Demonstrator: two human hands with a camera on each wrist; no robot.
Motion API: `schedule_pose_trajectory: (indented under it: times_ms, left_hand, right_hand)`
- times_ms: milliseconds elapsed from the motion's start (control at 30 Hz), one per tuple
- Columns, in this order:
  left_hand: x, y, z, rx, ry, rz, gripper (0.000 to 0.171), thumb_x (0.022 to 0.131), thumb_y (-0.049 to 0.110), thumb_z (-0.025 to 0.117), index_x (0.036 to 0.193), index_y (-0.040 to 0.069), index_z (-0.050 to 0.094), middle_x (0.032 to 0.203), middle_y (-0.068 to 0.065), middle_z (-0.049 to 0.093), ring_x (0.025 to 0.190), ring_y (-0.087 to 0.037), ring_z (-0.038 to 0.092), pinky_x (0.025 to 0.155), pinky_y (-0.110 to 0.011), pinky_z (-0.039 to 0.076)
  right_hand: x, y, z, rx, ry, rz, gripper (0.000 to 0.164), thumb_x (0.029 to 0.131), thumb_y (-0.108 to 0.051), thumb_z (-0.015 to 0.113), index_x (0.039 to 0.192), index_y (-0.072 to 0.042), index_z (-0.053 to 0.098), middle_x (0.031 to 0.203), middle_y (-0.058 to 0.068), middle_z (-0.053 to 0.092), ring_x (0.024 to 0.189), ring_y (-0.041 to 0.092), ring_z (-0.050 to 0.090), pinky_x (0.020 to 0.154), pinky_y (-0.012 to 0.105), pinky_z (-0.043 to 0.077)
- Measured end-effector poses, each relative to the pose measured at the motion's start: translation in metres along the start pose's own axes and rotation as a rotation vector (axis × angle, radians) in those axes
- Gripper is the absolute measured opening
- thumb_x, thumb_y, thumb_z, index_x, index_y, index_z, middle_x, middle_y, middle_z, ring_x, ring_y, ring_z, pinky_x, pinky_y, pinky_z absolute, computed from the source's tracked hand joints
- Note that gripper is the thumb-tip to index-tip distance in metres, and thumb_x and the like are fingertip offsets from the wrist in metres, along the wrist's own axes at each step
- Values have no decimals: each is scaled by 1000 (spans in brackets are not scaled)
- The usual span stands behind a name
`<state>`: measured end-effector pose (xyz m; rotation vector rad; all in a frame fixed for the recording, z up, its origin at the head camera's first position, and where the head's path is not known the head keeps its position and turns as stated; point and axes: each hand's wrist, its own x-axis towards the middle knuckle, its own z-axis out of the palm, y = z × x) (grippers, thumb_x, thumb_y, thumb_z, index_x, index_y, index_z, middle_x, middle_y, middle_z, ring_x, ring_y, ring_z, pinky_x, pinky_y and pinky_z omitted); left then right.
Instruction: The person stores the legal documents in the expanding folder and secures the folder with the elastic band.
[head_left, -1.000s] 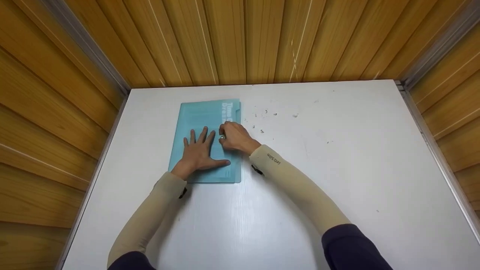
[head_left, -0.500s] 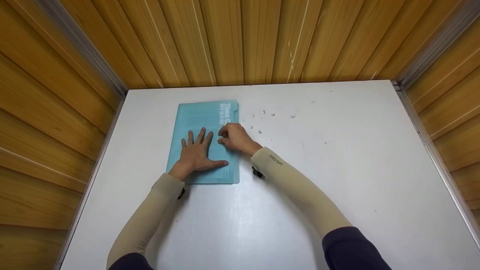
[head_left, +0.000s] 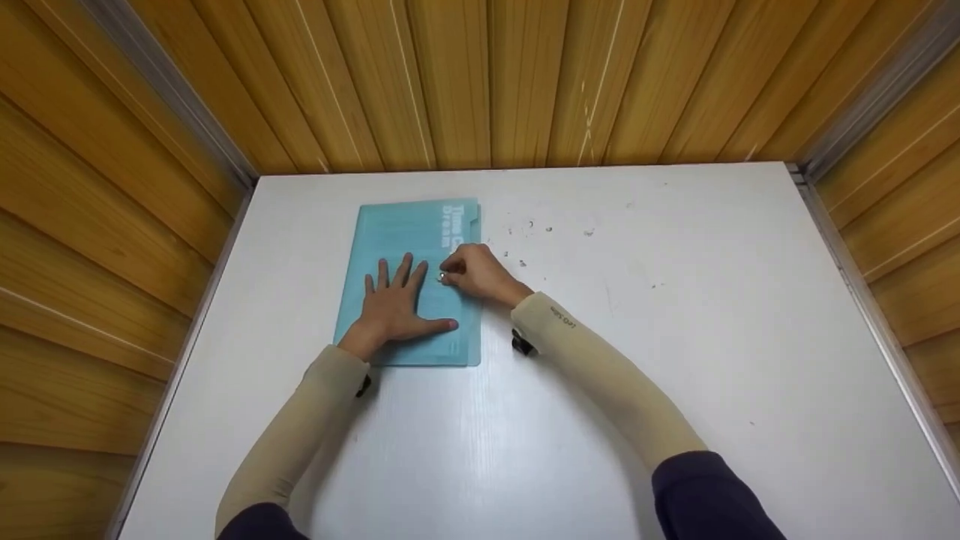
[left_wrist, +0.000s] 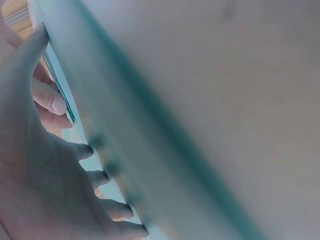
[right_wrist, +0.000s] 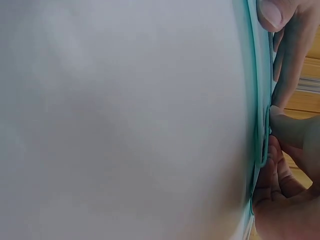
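Observation:
A translucent teal document folder (head_left: pixel 397 225) with white lettering lies on the left part of the table. My left hand (head_left: pixel 394 307) rests flat on it, fingers spread and thumb stretched toward its right edge. Over the folder's right half, my right hand (head_left: pixel 480 271) has its thumb and index finger curled about a small shiny fastener (head_left: pixel 442 277). In the right wrist view, the thumb and fingers of that right hand (right_wrist: pixel 295 185) meet at the folder's rounded flap edge (right_wrist: pixel 265 155). What lies under my left palm is hidden.
The white table (head_left: pixel 637 360) carries small dark marks or chips (head_left: pixel 549 229) right of the folder. Wood-slat walls (head_left: pixel 450 82) close off the back and both sides, with grey metal strips in the corners.
My right hand has shifted slightly to the right, its thumb and index finger looking a little more parted, so the shiny fastener shows more. My left hand and the folder stay put.

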<state>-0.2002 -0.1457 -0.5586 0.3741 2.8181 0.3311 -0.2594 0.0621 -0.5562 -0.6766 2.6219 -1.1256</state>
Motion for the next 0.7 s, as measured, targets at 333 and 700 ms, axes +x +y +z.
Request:
schedule_pose_trajectory:
  times_ms: [333, 700]
  left_hand:
    - [1, 7, 1, -7, -4, 9, 134, 74, 97, 59, 174, 21, 13, 181, -13, 2, 162, -54, -7, 124, -77, 3]
    - [0, 6, -15, -46, -12, 10, 128, 78, 94, 55, 173, 19, 15, 181, -13, 4, 162, -55, -4, 126, -74, 2]
  right_hand:
    - [-10, 5, -9, 12, 16, -35, 22, 100, -10, 74, 119, -1, 80, 110, 14, 77, 97, 24, 70, 87, 39, 57]
    - [-25, 10, -39, 47, 68, -66, 24, 103, -15, 71, 119, -1, 79, 113, 12, 75, 105, 24, 71, 90, 40, 59]
